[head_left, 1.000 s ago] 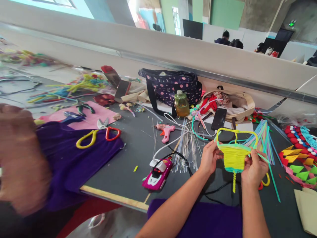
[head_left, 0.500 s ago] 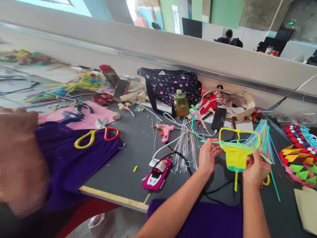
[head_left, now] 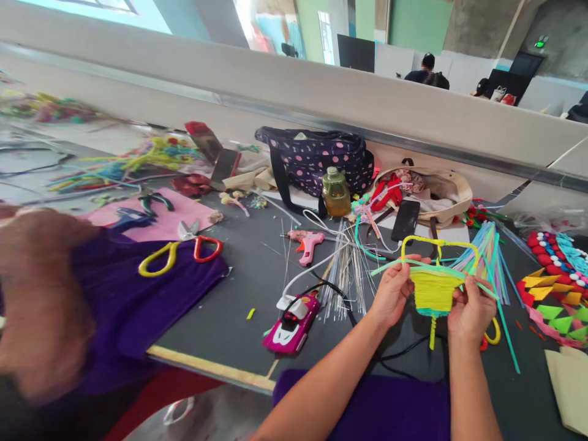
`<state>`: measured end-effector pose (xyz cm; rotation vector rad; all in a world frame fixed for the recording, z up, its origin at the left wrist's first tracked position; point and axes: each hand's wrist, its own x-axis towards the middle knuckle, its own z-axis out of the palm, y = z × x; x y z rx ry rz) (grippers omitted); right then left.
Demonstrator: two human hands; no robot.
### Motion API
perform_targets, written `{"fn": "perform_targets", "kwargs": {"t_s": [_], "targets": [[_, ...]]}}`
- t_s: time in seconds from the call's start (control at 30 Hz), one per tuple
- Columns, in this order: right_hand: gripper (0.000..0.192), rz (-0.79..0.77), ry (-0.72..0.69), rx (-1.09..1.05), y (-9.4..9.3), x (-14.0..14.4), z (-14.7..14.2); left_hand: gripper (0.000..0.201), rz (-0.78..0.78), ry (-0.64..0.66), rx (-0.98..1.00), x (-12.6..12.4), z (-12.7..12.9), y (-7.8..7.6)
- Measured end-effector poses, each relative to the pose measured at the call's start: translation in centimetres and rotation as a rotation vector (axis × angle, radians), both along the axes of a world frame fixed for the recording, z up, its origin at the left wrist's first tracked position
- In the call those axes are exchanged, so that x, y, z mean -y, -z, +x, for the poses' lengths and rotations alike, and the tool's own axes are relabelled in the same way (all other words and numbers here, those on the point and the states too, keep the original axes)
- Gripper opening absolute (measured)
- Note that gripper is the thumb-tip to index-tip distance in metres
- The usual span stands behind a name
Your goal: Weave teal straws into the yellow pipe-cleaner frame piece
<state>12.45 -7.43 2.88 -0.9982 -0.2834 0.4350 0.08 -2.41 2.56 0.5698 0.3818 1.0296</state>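
Note:
My left hand (head_left: 391, 293) and my right hand (head_left: 469, 312) hold between them a small yellow woven basket (head_left: 432, 293) made of pipe cleaners. It has a looped yellow handle, a light green rim strand sticking out to both sides, and a yellow tail hanging below. My left fingers pinch the green strand at the basket's left edge. My right fingers grip its right side. The basket is lifted just above the dark table (head_left: 239, 288).
A pink glue gun (head_left: 293, 323) with a black cord, a smaller pink glue gun (head_left: 307, 243), thin wires (head_left: 346, 275), scissors (head_left: 195, 239), a dotted bag (head_left: 316, 160), a bottle (head_left: 336, 193), a phone (head_left: 406, 220) and pastel sticks (head_left: 487, 257) lie around. A blurred person in purple (head_left: 59, 306) sits left.
The basket has tilted and shifted slightly left between my hands. The green strand now sticks out farther past my left hand.

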Motion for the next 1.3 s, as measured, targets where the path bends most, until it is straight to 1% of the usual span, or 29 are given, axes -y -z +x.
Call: {"fn": "perform_targets", "kwargs": {"t_s": [0.17, 0.27, 0.43, 0.6, 0.73, 0.87, 0.97, 1.03, 1.17, 1.3], "targets": [[0.039, 0.018, 0.015, -0.017, -0.1, 0.1, 0.0, 0.031, 0.014, -0.051, -0.025, 0.0, 0.0, 0.3], [0.038, 0.009, 0.017, -0.010, -0.1, 0.1, 0.0, 0.031, -0.033, -0.079, -0.030, 0.0, 0.0, 0.4], [0.038, 0.001, 0.014, 0.001, 0.0, 0.1, 0.0, 0.036, -0.110, -0.099, -0.038, -0.3, 0.0, 0.7], [0.037, -0.007, -0.048, -0.005, 0.0, -0.1, 0.0, 0.037, -0.122, -0.153, -0.077, -0.5, -0.1, 0.7], [0.038, -0.049, -0.107, -0.051, 0.0, -0.3, 0.0, 0.036, -0.119, -0.194, -0.091, -0.8, -0.3, 0.6], [0.037, -0.083, -0.127, -0.050, 0.2, -0.3, -0.1, 0.035, -0.120, -0.221, -0.073, -1.1, -0.5, 0.6], [0.036, -0.106, -0.103, -0.015, 0.4, -0.4, 0.0, 0.033, -0.112, -0.234, -0.087, -1.2, -0.6, 0.5], [0.035, -0.115, -0.069, -0.001, 0.6, -0.4, 0.1, 0.033, -0.100, -0.229, -0.133, -1.3, -0.6, 0.5], [0.036, -0.108, -0.054, -0.001, 0.8, -0.4, 0.4, 0.038, -0.083, -0.217, -0.231, -1.4, -0.6, 0.7], [0.038, -0.146, -0.015, 0.053, 1.0, -0.4, 0.6, 0.038, -0.049, -0.297, -0.312, -1.7, -0.7, 0.7]]}}
